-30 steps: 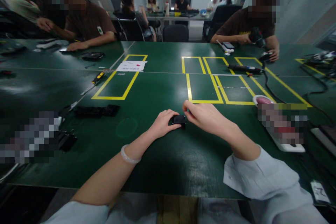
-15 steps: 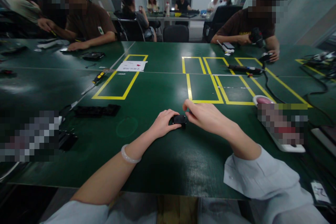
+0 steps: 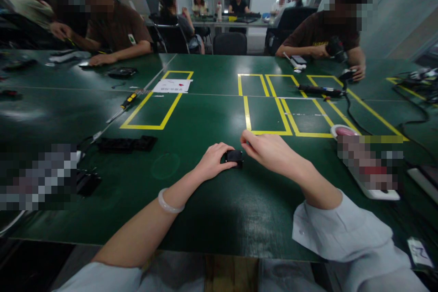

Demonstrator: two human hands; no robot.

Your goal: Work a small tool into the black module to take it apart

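Observation:
A small black block-shaped part (image 3: 234, 157) rests on the green table (image 3: 205, 210) in front of me. My left hand (image 3: 214, 161), with a pale bangle on its wrist, curls round the part's left side and holds it. My right hand (image 3: 268, 150) comes in from the right with its fingers bent and its fingertips pinched just above the part's right end. What those fingertips pinch, if anything, is too small to see.
Yellow tape rectangles (image 3: 267, 114) mark the table beyond my hands. Black trays (image 3: 126, 144) lie to the left, with a screwdriver (image 3: 127, 101) and a paper sheet (image 3: 171, 86) further back. A white tray (image 3: 372, 187) and cables lie right. Several people sit across the table.
My hands and the black part stay almost where they were. The right hand has lifted very slightly at the fingertips.

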